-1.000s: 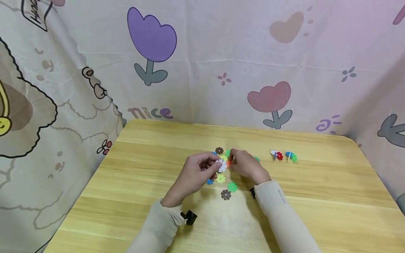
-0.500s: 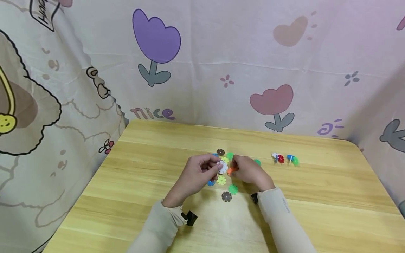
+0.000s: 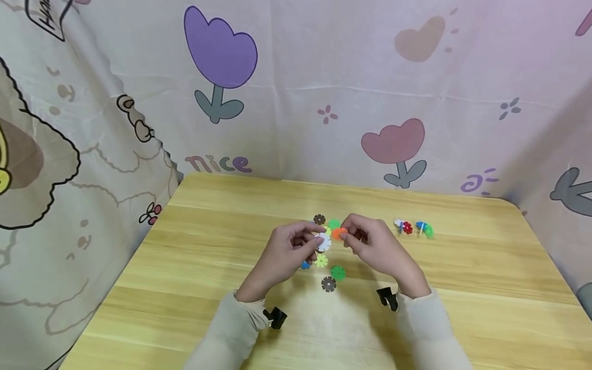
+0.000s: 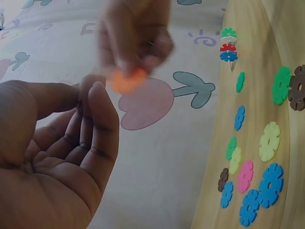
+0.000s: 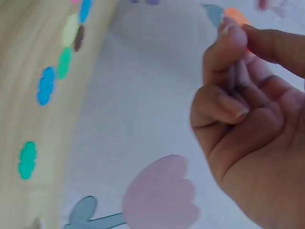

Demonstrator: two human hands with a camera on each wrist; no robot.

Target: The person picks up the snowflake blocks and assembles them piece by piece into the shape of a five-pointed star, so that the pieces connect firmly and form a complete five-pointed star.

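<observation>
Between thumb and fingers my left hand (image 3: 287,257) pinches a white snowflake disc (image 3: 326,242), its notched face turned up toward the head camera. Right beside it, an orange snowflake disc (image 3: 338,234) is pinched at its edge by my right hand (image 3: 379,246). Both hands are raised over the table, facing each other. In the left wrist view the orange disc (image 4: 127,81) looks blurred just past my left fingertips, and the white disc is hidden behind the fingers. The right wrist view shows the orange disc (image 5: 237,16) partly behind my right fingertips.
Loose discs lie on the wooden table (image 3: 185,288) beneath the hands, among them a green one (image 3: 338,273), a brown one (image 3: 329,284) and a pink one (image 4: 245,176). Two joined clusters, one with red (image 3: 407,227), one with blue and green (image 3: 424,228), stand back right.
My right hand has come up from the table with the orange disc and turned toward the left hand. The left hand stays nearly in place with the white disc.
</observation>
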